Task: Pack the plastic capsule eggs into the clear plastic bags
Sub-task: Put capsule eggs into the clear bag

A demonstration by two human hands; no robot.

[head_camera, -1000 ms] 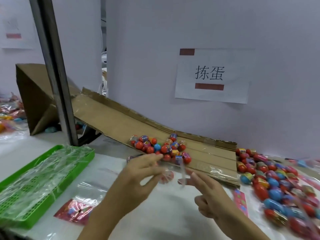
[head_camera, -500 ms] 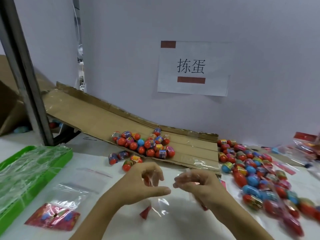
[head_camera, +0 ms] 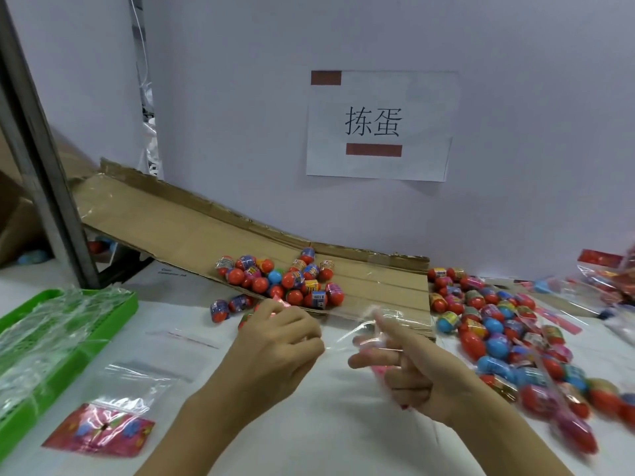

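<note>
Eggs (head_camera: pixel 281 281) on cardboard ramp (head_camera: pixel 192 235) behind hands (head_camera: pixel 275 345).

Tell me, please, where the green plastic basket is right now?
In the head view the green plastic basket sits at the table's left edge, holding clear film, just left of the flat clear bag with a red card.

Both hands, left hand (head_camera: pixel 275 352) and right hand (head_camera: pixel 409 369), have moved apart, stretching the clear bag (head_camera: pixel 347 334) between them.
</note>
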